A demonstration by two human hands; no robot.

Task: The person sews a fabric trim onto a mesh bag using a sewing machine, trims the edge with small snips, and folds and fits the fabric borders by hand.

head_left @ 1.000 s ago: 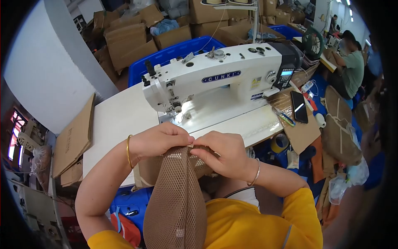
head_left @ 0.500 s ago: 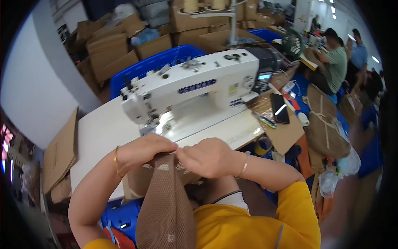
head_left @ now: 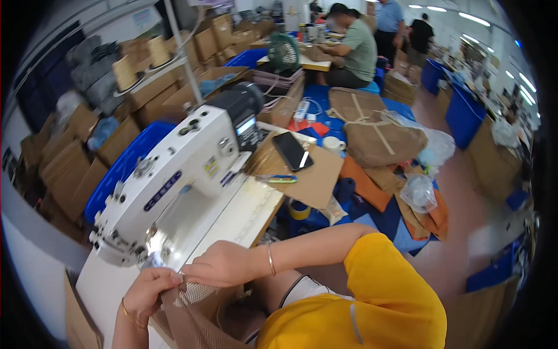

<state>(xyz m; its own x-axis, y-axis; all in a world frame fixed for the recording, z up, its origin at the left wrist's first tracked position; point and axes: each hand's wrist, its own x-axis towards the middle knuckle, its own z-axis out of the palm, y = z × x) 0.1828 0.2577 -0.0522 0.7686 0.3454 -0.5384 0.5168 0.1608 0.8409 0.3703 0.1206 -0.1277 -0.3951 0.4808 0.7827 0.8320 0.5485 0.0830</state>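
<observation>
Brown mesh fabric [head_left: 195, 320] hangs from my two hands in front of the sewing machine [head_left: 180, 168]. My left hand [head_left: 148, 294], with a gold bangle at the wrist, pinches the upper edge of the mesh. Close beside it, my right hand [head_left: 221, 264] has its fingers closed on the same edge, and a thin bangle circles that wrist. Both hands are near the front edge of the white table [head_left: 104, 285], just below the needle area. The lower part of the mesh lies over my lap.
Right of the machine, a phone [head_left: 292, 151] and a cutter [head_left: 276, 179] rest on cardboard [head_left: 319, 180]. Beyond are a tied brown bundle [head_left: 383, 142], blue bins [head_left: 465, 116], cartons [head_left: 72, 180] and a seated person in green [head_left: 357, 49]. Other people stand farther back.
The view has swung to the right, so the machine appears farther left and more of the room shows. Both hands still hold the mesh edge, close together.
</observation>
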